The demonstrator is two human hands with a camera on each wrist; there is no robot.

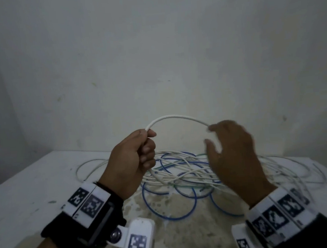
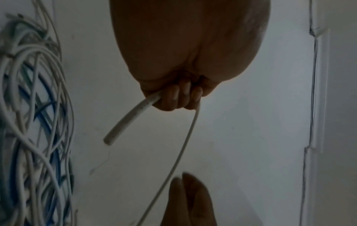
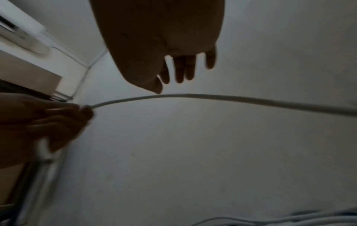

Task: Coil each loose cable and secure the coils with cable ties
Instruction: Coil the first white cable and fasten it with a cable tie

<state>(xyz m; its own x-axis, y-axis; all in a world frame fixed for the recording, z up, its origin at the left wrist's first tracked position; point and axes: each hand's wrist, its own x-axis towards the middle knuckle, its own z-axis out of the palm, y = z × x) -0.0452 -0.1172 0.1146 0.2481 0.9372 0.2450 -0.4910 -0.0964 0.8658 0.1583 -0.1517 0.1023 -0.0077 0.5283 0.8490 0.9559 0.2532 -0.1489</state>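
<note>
My left hand (image 1: 139, 150) is raised above the table in a fist and grips a white cable (image 1: 177, 117) near its end. A short cut stub (image 2: 131, 117) sticks out of the fist in the left wrist view. The cable arches right to my right hand (image 1: 228, 144), whose fingers (image 3: 181, 71) are spread and straight. It (image 3: 212, 97) passes just off the thumb tip, not gripped. Below both hands lies a tangle of white, blue and green cables (image 1: 181, 173), also seen as the tangle (image 2: 34, 122) in the left wrist view.
The white table (image 1: 37, 190) has a stained, worn patch (image 1: 175, 220) at the front middle. Loose white loops (image 1: 297, 170) spread toward the table's right edge. A plain wall (image 1: 154, 56) stands close behind. A thin conduit (image 2: 313, 91) runs along the wall.
</note>
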